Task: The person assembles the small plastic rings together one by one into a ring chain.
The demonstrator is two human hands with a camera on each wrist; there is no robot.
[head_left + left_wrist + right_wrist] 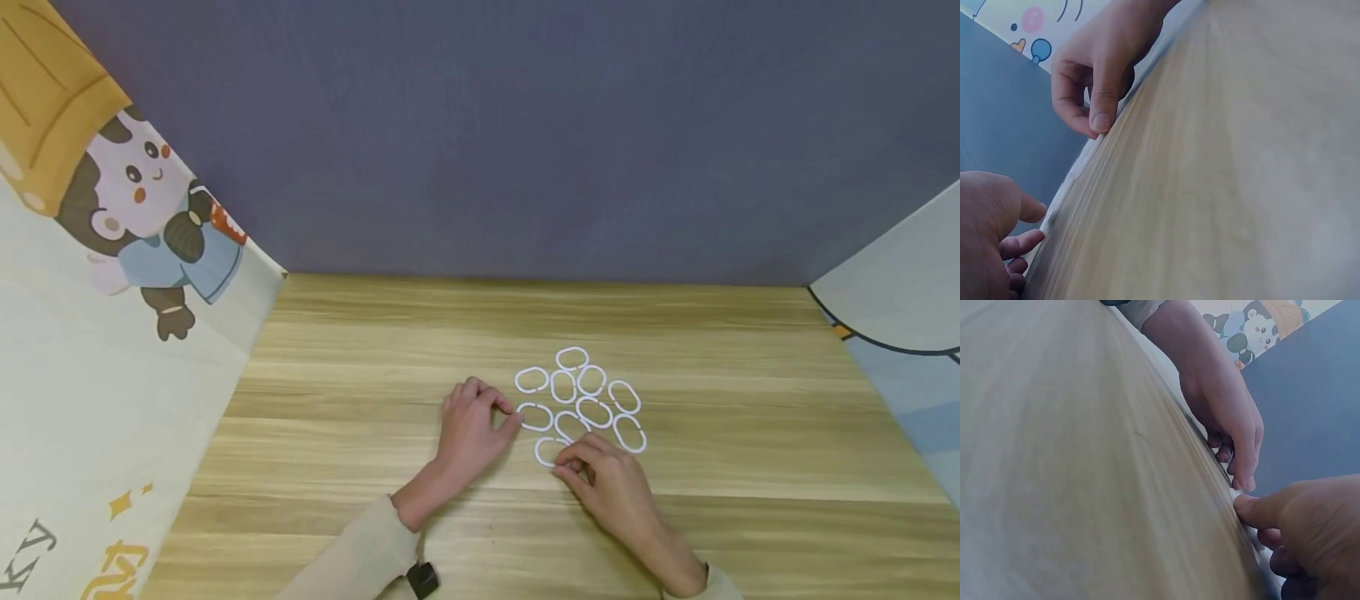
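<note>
Several white oval rings, each with a small gap in its loop, lie grouped on the wooden table in the head view. My right hand [611, 487] pinches the nearest ring [543, 460] between thumb and forefinger, covering its right end. Beside the group, my left hand [472, 423] has its thumb and forefinger tips right at the left end of another ring [537, 405]. In the left wrist view, a gap shows between the thumb and forefinger of the left hand [991, 231]. The right hand [1100, 69] appears there with its fingertips together, low at the tabletop.
The wooden table [360, 333] meets a dark blue-grey panel [480, 150] at its far edge. A printed cartoon wall [225, 333] stands along the left, and a pale printed wall [900, 283] along the right. Other rings [573, 359] lie farther back in the group.
</note>
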